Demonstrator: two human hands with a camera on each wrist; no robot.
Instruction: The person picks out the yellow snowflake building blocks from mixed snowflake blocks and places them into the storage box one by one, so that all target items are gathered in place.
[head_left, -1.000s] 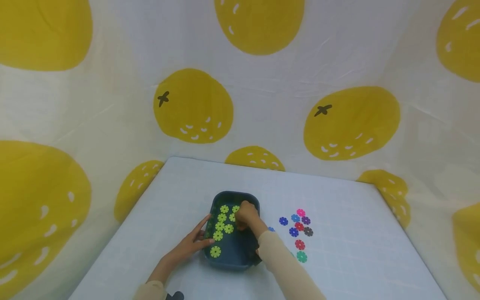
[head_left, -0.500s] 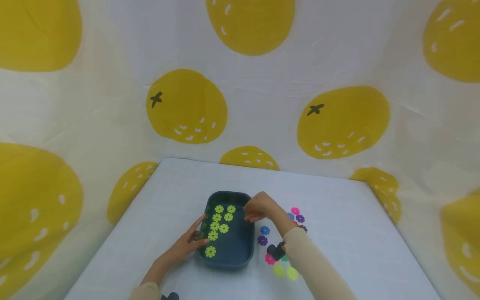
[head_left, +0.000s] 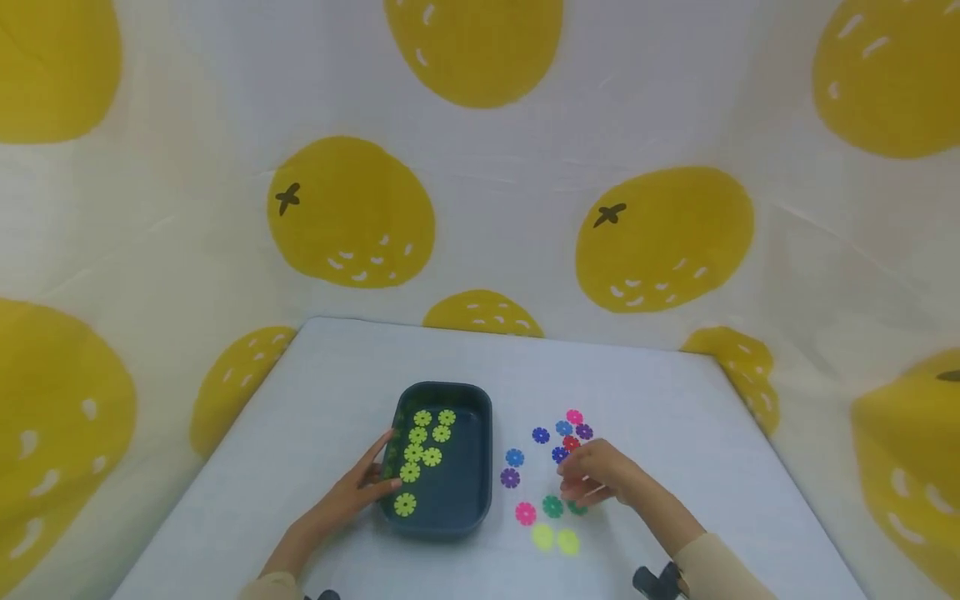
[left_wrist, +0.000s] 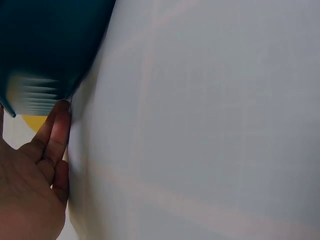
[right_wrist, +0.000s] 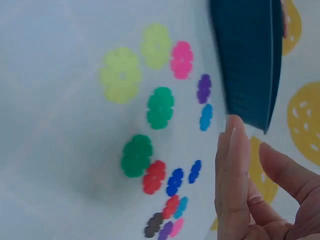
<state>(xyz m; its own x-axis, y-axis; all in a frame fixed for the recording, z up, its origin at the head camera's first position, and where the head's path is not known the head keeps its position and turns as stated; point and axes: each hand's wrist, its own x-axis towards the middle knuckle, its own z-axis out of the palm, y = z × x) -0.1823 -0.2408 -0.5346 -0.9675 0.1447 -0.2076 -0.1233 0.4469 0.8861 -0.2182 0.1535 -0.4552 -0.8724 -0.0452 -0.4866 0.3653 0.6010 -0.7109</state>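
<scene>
A dark teal plastic tray (head_left: 491,458) stands on the table with several yellow-green notched discs (head_left: 413,452) lying flat inside, mostly along its left half. My left hand (head_left: 348,493) holds its left wall, thumb over the rim and the other fingers outside. In the left wrist view, those fingers (left_wrist: 59,127) touch the tray's lower corner. My right hand (head_left: 600,471) hovers right of the tray above the loose discs. Its fingers (right_wrist: 232,175) look extended and the thumb stands apart, with nothing seen between them. A green disc (head_left: 577,507) is partly hidden under this hand.
Loose notched discs in several colours lie right of the tray, among them a pink disc (head_left: 526,513), a purple disc (head_left: 510,477) and a yellow disc (head_left: 567,541). A cloth (head_left: 517,208) printed with yellow fruit hangs behind the white table (head_left: 645,383).
My right hand has come out of the tray and moved right, over the loose discs. The left hand has stayed at the tray's left side. The head view has shifted slightly.
</scene>
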